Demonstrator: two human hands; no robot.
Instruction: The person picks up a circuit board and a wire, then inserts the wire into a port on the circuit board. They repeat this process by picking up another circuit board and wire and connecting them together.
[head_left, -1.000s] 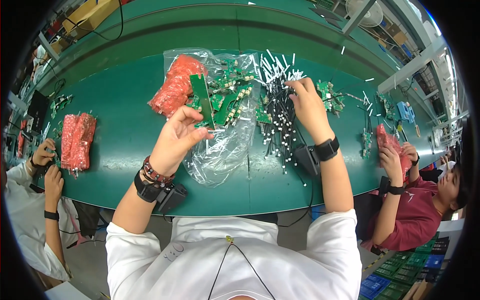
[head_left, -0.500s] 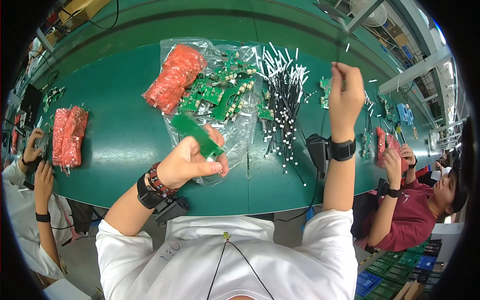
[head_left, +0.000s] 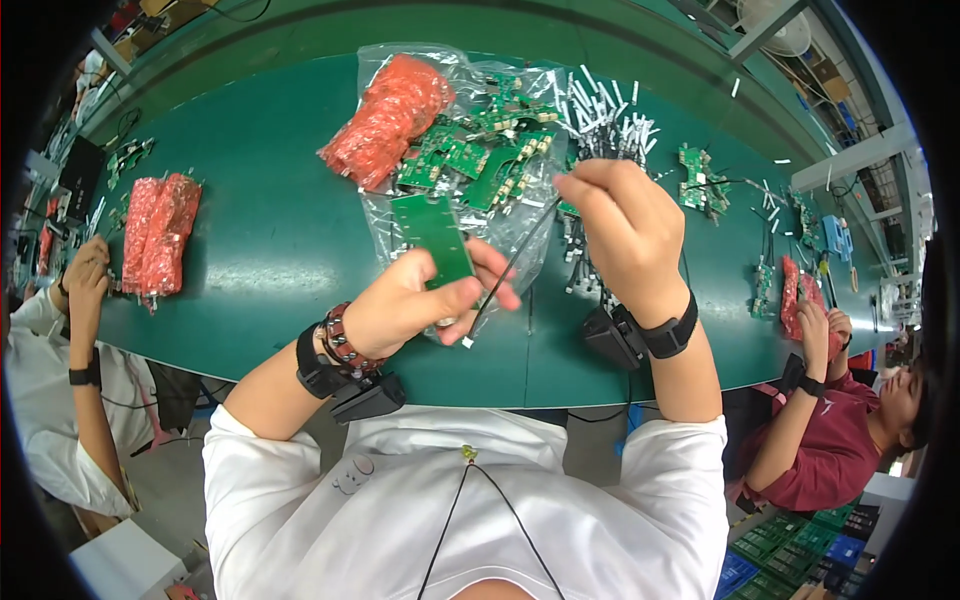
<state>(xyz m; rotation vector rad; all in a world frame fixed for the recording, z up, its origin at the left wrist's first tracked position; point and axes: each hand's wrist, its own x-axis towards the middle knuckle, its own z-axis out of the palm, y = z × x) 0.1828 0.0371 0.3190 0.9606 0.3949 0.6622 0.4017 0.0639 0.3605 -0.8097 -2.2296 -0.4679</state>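
My left hand [head_left: 400,305] is closed round a green circuit board [head_left: 432,232], held tilted above the table with its far end pointing away from me. To its right, my right hand [head_left: 635,235] pinches a thin black cable [head_left: 517,258] between thumb and fingertips. The cable slants down toward me past my left fingertips, and its white connector [head_left: 468,342] hangs at the lower end. Whether the cable touches those fingertips I cannot tell. Beyond my right hand lies a pile of black cables with white ends [head_left: 610,115], partly hidden by that hand.
Several circuit boards [head_left: 500,165] and a red bubble-wrap bundle [head_left: 390,115] lie on clear plastic [head_left: 375,55]. More red bundles [head_left: 160,235] lie at the left. Cabled boards [head_left: 700,180] are at the right. Co-workers sit at both sides, a maroon sleeve [head_left: 840,440] on the right.
My right hand has come down and left toward the board, and the cable now stretches across beside my left fingers. The board has turned more upright. The whole view has shifted a little.
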